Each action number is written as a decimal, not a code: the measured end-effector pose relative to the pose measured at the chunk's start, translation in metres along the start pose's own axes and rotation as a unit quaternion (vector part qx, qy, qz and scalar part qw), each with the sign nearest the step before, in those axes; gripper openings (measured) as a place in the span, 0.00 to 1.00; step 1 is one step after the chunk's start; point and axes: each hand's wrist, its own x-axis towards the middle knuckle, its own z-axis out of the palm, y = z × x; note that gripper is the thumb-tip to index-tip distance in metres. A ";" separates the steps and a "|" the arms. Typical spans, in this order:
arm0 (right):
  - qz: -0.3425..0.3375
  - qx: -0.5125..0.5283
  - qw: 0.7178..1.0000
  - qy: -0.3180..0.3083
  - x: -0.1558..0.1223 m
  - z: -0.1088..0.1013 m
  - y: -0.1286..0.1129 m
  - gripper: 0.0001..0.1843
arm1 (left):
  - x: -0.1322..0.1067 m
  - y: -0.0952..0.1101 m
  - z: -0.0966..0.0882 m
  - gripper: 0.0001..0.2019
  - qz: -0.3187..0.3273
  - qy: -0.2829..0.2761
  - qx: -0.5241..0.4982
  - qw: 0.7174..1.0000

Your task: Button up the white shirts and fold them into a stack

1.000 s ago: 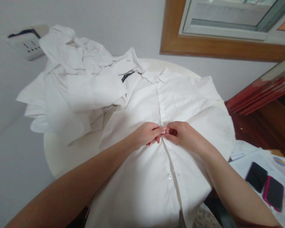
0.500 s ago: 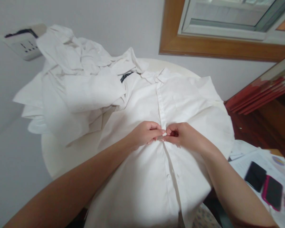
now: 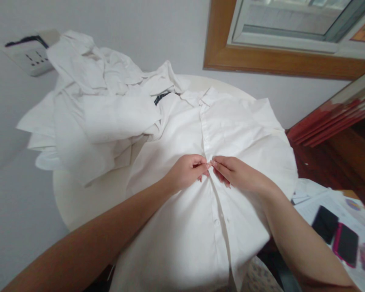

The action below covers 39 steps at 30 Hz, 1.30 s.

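Observation:
A white button-up shirt (image 3: 182,227) lies front-up on a round white table (image 3: 79,198), collar at the far side. My left hand (image 3: 187,172) and my right hand (image 3: 234,172) meet at the shirt's button placket, about mid-chest. Both pinch the fabric edges there, fingertips touching each other. Whatever sits between the fingertips is too small to make out. A button (image 3: 216,222) shows lower on the placket, below the hands.
A heap of crumpled white clothes (image 3: 94,109) covers the table's left and far side. A wall socket (image 3: 30,56) is at the upper left, a wooden window frame (image 3: 276,61) above. Two phones (image 3: 337,239) lie on papers at the right, near dark wooden furniture (image 3: 337,154).
The hands stay at the same spot on the placket. The right hand's fingers have stretched out from a tighter curl. The view has shifted slightly.

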 end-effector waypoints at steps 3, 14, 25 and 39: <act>-0.032 -0.064 0.997 0.043 0.001 0.003 -0.006 0.15 | 0.000 0.005 0.001 0.11 -0.046 0.011 -0.025 0.999; 0.003 -0.211 0.974 0.085 0.007 0.013 -0.007 0.15 | 0.002 0.007 0.002 0.10 -0.048 -0.003 -0.033 0.998; -0.030 -0.095 0.991 0.086 0.014 0.011 0.003 0.18 | -0.002 0.001 -0.005 0.08 0.011 -0.025 0.059 0.998; 0.026 0.024 0.999 0.029 0.009 0.005 -0.001 0.23 | 0.001 -0.008 -0.008 0.08 0.029 -0.061 0.046 0.997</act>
